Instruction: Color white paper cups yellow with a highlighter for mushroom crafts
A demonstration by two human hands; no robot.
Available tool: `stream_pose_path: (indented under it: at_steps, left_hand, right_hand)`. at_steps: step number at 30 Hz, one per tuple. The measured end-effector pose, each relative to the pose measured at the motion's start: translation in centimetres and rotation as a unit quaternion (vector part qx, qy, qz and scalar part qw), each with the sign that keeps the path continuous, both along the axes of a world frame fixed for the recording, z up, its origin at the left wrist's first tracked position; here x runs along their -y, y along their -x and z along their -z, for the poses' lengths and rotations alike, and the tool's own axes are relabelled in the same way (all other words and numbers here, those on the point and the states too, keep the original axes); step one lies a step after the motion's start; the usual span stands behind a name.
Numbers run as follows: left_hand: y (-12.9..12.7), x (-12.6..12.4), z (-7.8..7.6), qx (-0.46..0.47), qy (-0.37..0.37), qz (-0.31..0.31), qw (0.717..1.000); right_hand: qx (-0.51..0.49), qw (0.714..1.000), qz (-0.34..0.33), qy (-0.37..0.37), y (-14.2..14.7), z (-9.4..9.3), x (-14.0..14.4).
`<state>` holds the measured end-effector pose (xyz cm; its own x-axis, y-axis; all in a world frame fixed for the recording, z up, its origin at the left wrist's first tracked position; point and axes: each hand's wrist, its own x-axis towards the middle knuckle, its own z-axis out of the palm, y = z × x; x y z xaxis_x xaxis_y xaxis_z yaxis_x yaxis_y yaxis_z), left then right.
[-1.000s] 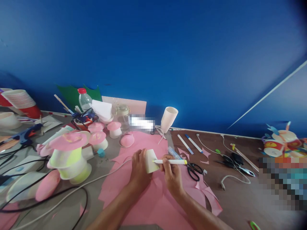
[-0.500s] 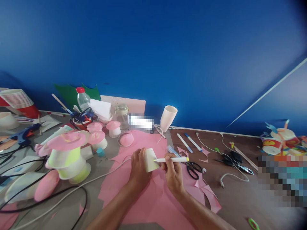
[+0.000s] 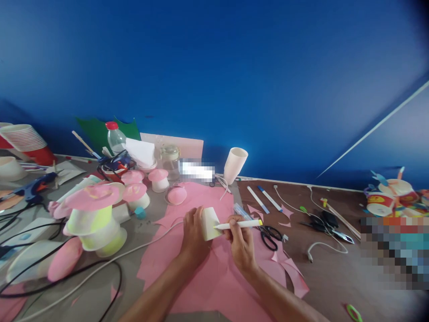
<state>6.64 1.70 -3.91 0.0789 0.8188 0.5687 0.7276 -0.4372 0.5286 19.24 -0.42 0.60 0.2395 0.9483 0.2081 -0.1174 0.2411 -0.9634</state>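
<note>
Two hands (image 3: 217, 237), one scissors (image 3: 271, 235), two pens (image 3: 264, 199).

White paper cup (image 3: 210, 223), white marker (image 3: 237, 225) with seemingly yellow end, pink paper sheet (image 3: 214, 273).

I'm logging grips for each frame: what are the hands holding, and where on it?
Left hand grips the white paper cup around its side; right hand holds the white marker mid-barrel.

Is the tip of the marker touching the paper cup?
Touching. In the head view the marker in the right hand has its tip against the side of the paper cup, which the left hand holds, no gap showing.
</note>
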Motion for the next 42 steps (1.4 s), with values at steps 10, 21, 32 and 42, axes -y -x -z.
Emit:
stream_pose_path:
  at_steps: [10, 21, 32, 42]
  left_hand:
    - [0.0, 0.2, -0.32, -0.014, -0.005, -0.004, 1.0]
    - [0.08, 0.08, -0.29, -0.006, 0.026, 0.006, 1.0]
    - [-0.06, 0.03, -0.04, 0.014, 0.015, -0.001, 1.0]
    - [-0.05, -0.02, -0.12, -0.009, 0.015, -0.002, 1.0]
  right_hand:
    - [0.062, 0.998, -0.016, -0.012, -0.08, -0.05, 0.36]
    - [0.013, 1.0, -0.005, 0.005, -0.31, -0.39, -0.18]
    - [0.029, 0.999, -0.02, -0.014, 0.06, -0.32, 0.27]
    - [0.054, 0.998, -0.01, -0.013, -0.08, -0.49, 0.05]
